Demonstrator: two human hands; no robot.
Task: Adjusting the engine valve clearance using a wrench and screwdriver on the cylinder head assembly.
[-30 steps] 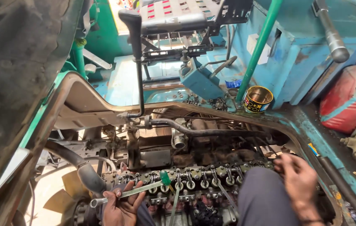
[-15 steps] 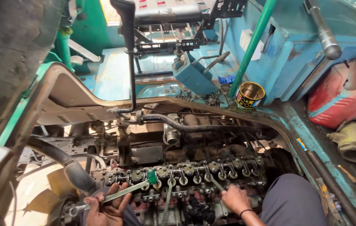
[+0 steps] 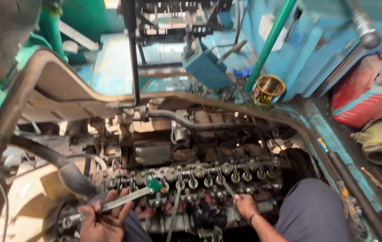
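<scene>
An open engine lies below me, its row of rocker arms and valve springs exposed. My left hand grips a long metal tool with a green tip, and that tip rests at the left end of the rocker row. My right hand is lower right of the row, closed on a thin metal rod that leans up to the valve gear. My knee in grey trousers is beside the right hand.
A curved metal frame edge rings the engine bay. A black lever stands upright behind it. An open tin can, a green pole, a red container and a dirty hose fitting sit to the right on the blue floor.
The view has tilted down and closer to the engine. My right hand moved left from the right edge of the bay to the valve row. My left hand kept hold of the tool.
</scene>
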